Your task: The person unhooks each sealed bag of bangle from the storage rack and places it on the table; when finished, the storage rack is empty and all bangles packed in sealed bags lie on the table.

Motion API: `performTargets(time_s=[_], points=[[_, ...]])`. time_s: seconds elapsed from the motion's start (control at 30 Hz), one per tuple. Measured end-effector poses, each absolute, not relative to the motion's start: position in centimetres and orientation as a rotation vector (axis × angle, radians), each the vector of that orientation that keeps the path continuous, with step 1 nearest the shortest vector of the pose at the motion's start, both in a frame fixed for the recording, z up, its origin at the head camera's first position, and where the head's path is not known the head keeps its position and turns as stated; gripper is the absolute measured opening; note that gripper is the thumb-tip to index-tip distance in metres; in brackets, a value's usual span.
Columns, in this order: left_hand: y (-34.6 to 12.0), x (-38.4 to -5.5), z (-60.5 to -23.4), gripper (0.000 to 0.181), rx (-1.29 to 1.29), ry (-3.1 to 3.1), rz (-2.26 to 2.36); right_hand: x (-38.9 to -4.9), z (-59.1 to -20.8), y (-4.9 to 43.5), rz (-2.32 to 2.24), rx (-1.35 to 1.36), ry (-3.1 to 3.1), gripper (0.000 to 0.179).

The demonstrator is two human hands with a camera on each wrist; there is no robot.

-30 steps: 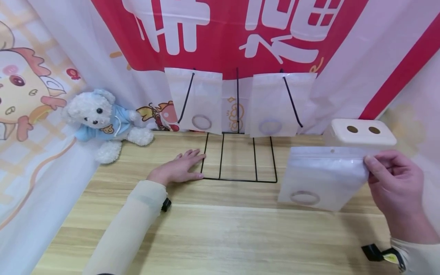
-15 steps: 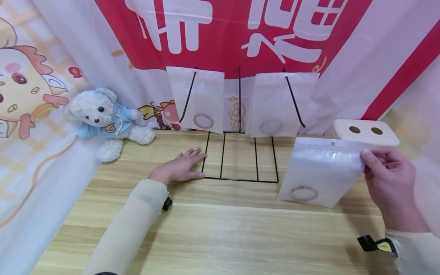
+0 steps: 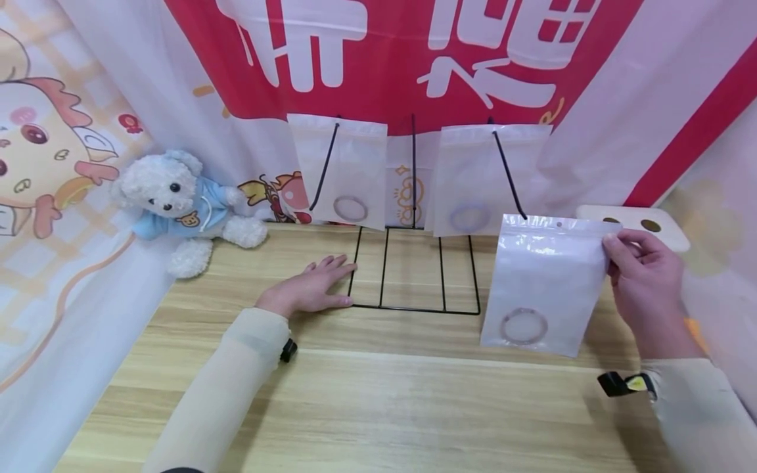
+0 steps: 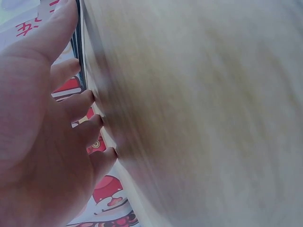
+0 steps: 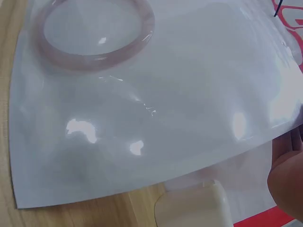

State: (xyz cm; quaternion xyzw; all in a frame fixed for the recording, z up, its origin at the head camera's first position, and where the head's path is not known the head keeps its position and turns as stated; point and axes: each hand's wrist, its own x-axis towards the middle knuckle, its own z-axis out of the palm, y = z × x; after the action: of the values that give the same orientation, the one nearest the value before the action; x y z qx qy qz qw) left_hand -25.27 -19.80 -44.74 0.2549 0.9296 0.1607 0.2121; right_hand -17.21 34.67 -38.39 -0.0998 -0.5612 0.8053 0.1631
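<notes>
My right hand pinches the upper right edge of a white zip bag. Through its clear front shows a pale pinkish bangle, low in the bag. A small hang hole sits in the bag's top strip, close to the tip of the right prong of a black wire display rack. My left hand lies with fingers spread, its fingertips at the left side of the rack's base. Two similar bags hang on the rack, a left bag and a right bag, each with a ring-shaped bangle inside.
A white box with two round holes stands behind my right hand, partly covered by the bag. A white plush bear in a blue hoodie sits at the back left. Behind the wooden table hangs a printed cloth.
My right hand has moved left and up with the bag, which now hangs more upright and overlaps the box. The left hand stays at the rack's base.
</notes>
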Motion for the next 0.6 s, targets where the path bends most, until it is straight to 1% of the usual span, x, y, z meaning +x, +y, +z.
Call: performTargets(time_s=[0.07,0.3,0.5,0.6], points=[[-19.8,-25.3,-44.8,0.085,0.707,2.582,0.449,-18.0,-38.5,34.7,2.274,-0.342,-1.657,0.022],[-19.8,-25.3,-44.8,0.086,0.707,2.582,0.443,-20.3,-39.7,34.3,2.13,-0.462,-1.871,0.018],[-19.8,-25.4,-44.9,0.086,0.704,2.579,0.446,-21.7,-40.9,34.3,1.851,-0.634,-2.254,0.034],[-19.8,-25.4,-44.9,0.086,0.701,2.578,0.451,-22.3,-41.7,34.4,1.757,-0.664,-2.343,0.033]])
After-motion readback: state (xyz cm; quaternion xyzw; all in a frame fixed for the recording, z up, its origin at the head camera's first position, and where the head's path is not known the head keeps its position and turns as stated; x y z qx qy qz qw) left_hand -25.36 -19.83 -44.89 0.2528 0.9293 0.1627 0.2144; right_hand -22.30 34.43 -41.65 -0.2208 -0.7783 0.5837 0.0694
